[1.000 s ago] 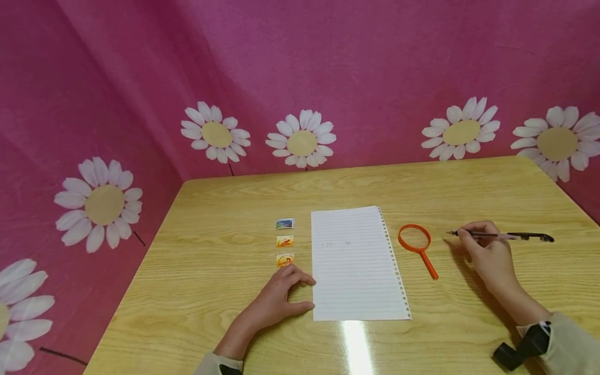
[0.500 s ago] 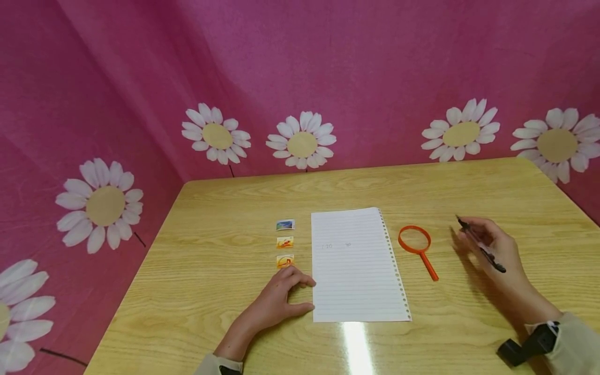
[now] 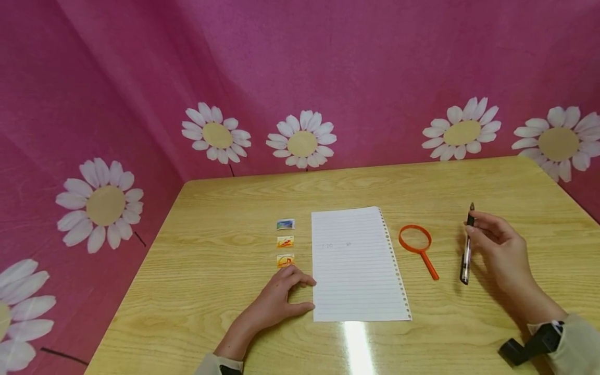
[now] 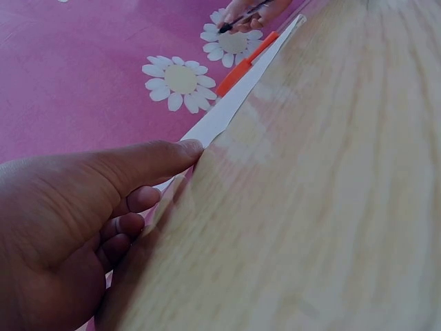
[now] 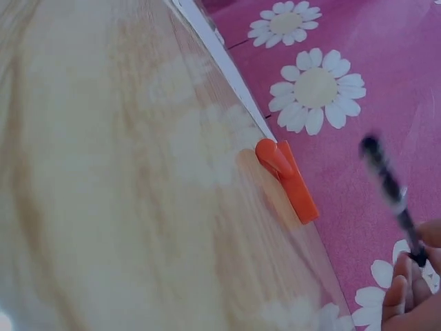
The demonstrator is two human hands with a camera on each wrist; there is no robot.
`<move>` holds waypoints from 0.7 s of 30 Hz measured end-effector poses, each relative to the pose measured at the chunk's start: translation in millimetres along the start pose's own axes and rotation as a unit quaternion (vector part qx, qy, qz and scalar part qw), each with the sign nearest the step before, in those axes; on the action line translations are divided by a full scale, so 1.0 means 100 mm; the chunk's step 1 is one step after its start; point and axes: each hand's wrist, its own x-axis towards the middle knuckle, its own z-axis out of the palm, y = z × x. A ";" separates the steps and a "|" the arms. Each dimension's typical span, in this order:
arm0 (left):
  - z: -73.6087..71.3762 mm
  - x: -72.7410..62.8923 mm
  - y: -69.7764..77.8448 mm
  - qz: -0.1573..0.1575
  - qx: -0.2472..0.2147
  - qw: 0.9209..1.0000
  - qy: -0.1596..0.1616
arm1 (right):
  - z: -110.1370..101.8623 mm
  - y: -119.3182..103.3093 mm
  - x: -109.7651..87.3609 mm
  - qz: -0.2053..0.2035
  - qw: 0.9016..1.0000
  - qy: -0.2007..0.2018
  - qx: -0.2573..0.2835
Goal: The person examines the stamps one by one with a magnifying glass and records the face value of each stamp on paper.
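Note:
My right hand [image 3: 506,255] pinches a pen [image 3: 466,255] near its tip between thumb and fingertips, raised over the right part of the table. The pen's tip points away from me and its long end slants back toward me; in the right wrist view the pen [image 5: 386,179] is blurred. My left hand [image 3: 280,296] rests on the table with relaxed fingers, thumb and index fingertips at the left edge of a lined sheet of paper [image 3: 358,286]. Faint handwriting shows on the sheet's upper half. In the left wrist view the thumb lies at the paper's edge [image 4: 217,124].
Three small stamp-like pictures stand in a column left of the paper: a blue one [image 3: 285,224] and two yellow ones [image 3: 285,242], the nearest just above my left fingers. A red magnifying glass [image 3: 428,264] lies between the paper and my right hand. A pink flowered curtain [image 3: 375,78] surrounds the wooden table [image 3: 211,250].
The pen has swung round in my right hand, from lying sideways with its tip to the left to pointing away from me. That hand shifted slightly right. The left hand stayed put.

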 end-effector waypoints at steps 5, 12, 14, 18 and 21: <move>0.00 0.00 -0.01 -0.001 -0.001 1.000 0.000 | -0.02 0.00 0.07 -0.002 0.984 -0.034 -0.174; 0.00 0.01 -0.01 -0.002 0.003 1.000 0.001 | -0.02 -0.01 0.16 -0.051 0.921 -0.101 -0.374; 0.00 0.01 -0.01 -0.003 0.002 1.000 0.000 | -0.02 -0.01 0.18 -0.062 0.906 -0.120 -0.400; 0.00 0.01 -0.01 -0.005 0.000 1.000 -0.001 | 0.01 0.01 0.21 -0.076 0.887 -0.151 -0.429; 0.00 0.01 0.00 -0.006 -0.002 1.000 0.000 | 0.03 0.02 0.24 -0.086 0.875 -0.165 -0.447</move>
